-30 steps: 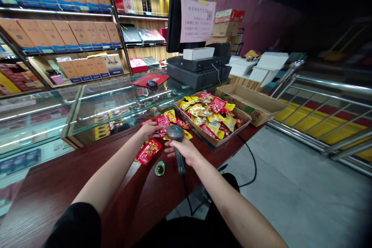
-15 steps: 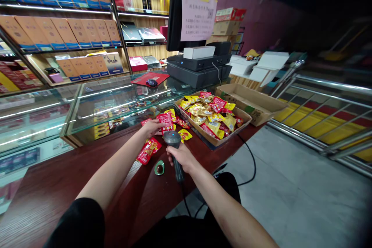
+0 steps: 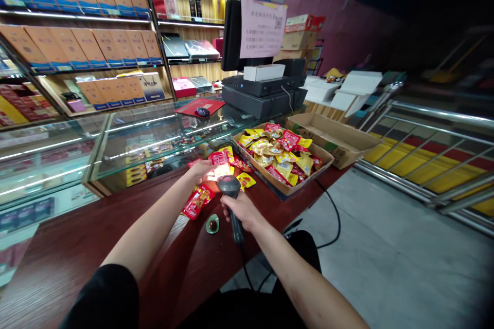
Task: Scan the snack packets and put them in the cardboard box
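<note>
My right hand [image 3: 240, 209] is wrapped round the handle of a black barcode scanner [image 3: 229, 186], its head toward my left hand. Between the fingers of my left hand [image 3: 201, 170] is a red snack packet [image 3: 219, 158], its lower part lit brightly by the scanner. Nearer me on the dark red wooden counter [image 3: 116, 226] lie other red packets [image 3: 198, 201]. A yellow packet [image 3: 246, 181] lies just right of the scanner head. In front of the scanner sits a small green dish-like item [image 3: 212, 223] with a brown round thing in it.
An open carton [image 3: 283, 193] heaped with red and yellow packets stands to the right, beside another cardboard box [image 3: 339, 139]. Behind are a monitor [image 3: 232, 36], a mouse [image 3: 201, 111] and a glass display case [image 3: 154, 139]. A black cable hangs past the counter edge. Metal railings [image 3: 443, 128] stand at right.
The scanner's light has come on and shines on the red packet in my left hand. Both hands have stayed nearly in place.
</note>
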### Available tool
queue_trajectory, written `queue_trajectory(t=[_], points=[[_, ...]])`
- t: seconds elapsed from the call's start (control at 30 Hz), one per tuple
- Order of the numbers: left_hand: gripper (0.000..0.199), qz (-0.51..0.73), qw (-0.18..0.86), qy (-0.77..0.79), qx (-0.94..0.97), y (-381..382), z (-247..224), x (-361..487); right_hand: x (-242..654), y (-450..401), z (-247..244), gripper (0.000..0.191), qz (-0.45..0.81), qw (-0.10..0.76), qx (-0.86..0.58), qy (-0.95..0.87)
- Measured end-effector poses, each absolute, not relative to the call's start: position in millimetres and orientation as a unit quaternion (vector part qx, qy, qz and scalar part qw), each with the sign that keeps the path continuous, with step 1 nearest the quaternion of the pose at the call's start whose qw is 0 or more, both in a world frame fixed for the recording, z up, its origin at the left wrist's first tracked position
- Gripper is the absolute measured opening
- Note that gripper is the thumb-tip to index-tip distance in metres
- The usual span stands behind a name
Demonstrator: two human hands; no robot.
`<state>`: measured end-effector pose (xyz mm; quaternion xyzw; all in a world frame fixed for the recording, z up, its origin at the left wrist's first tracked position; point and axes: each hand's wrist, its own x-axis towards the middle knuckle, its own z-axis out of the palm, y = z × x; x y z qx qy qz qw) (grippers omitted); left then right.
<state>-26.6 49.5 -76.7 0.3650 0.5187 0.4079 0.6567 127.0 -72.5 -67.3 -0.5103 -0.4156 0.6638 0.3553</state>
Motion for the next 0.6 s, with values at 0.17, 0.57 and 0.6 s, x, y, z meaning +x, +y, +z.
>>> queue_trajectory(t=[0.17, 0.57, 0.6], points=[[0.02, 0.371, 0.659, 0.537, 0.373, 44, -74, -28, 138, -59, -66, 0.014, 0.602, 0.441, -0.52, -0.415], [0.006, 0.29, 0.762, 0.486, 0.315, 7, -54, -5, 201, -23, -39, 0.011, 0.781, 0.387, -0.433, -0.229], [0.01, 0.284, 0.773, 0.478, 0.307, 6, -51, -1, 208, -24, -35, 0.012, 0.784, 0.385, -0.432, -0.225]])
